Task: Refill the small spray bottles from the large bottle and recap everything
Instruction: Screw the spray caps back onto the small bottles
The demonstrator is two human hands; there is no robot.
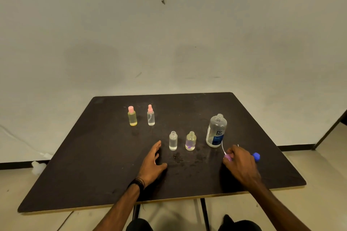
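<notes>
Purple spray cap (228,157), dip tube pointing up and away, sits pinched in the right hand (239,165); its uncapped bottle (191,141) stands upright to the left, nearer the flat, empty left hand (153,163).
</notes>
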